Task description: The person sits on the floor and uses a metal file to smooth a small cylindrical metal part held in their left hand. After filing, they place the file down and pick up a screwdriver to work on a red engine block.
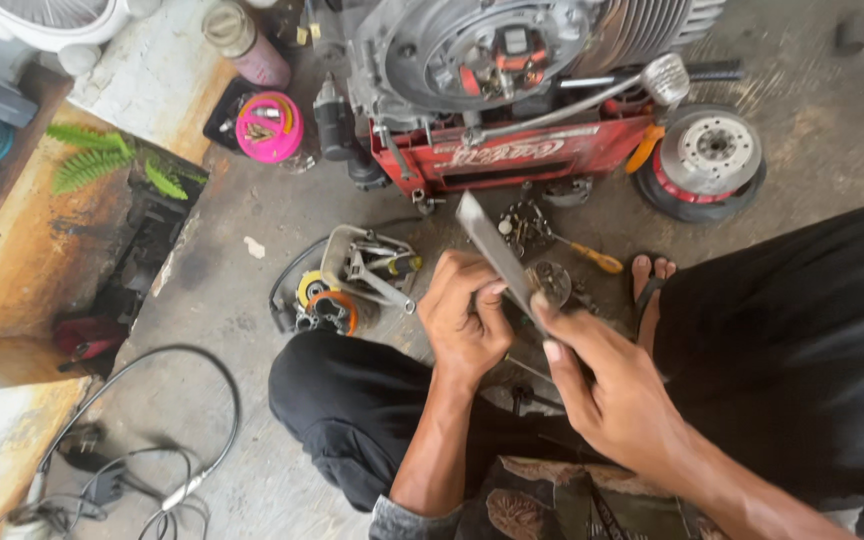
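My right hand point(607, 385) grips a flat grey metal file point(492, 250) by its lower end, the blade slanting up and to the left. My left hand point(464, 315) is closed around a small part right beside the blade; the part itself is hidden inside the fingers. Both hands hover over my black-trousered knee point(342, 390). Just behind the file a small round metal part point(550, 282) lies on the concrete floor.
A grey engine point(472, 50) rests on a red crate point(512, 155). Nearby lie a round flywheel point(712, 150), a yellow-handled screwdriver point(592, 258), a tin of tools point(367, 262), a pink cup point(269, 127) and cables point(167, 440). A sandalled foot point(649, 285) shows at right.
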